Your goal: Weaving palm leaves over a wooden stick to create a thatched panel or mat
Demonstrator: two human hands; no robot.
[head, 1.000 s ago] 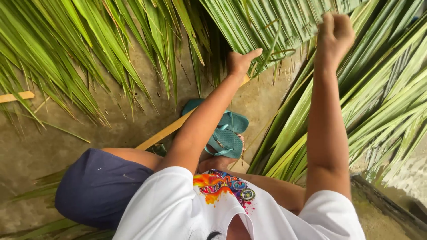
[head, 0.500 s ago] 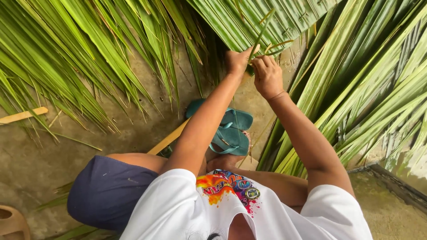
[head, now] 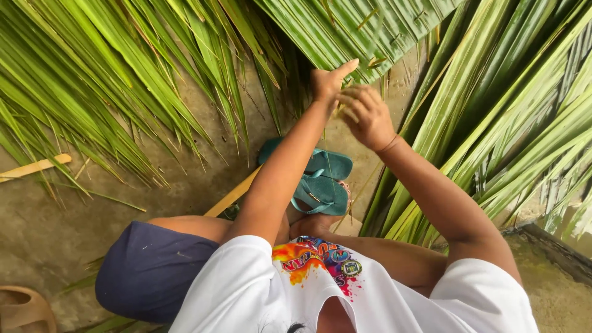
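We have both hands up at the lower edge of the leaf panel [head: 364, 31], the flat sheet of overlapped green palm leaves at top centre. Our left hand [head: 330, 80] sits against that edge, thumb stuck out toward the right, fingers curled on the leaf ends; we cannot tell how firmly it grips. Our right hand [head: 367, 114] is just beside it, touching or nearly so, fingers bent in a loose fist; whatever it pinches is hidden, so its grip is not readable.

Room: tight. Loose palm fronds [head: 111, 80] fan in from the left with their tips ending on the concrete floor [head: 55, 216]. A second bundle of fronds [head: 512, 135] runs diagonally along our right forearm, close beside it. The only bare floor is the wedge between the two piles, below the hands.

In that wedge: teal flip-flops [head: 320, 182] under our left forearm, and a wooden slat [head: 231, 197] running out from beneath the arm. Another pale slat [head: 31, 168] lies at the far left edge, partly under the leaves. A concrete ledge [head: 549, 253] borders the lower right.
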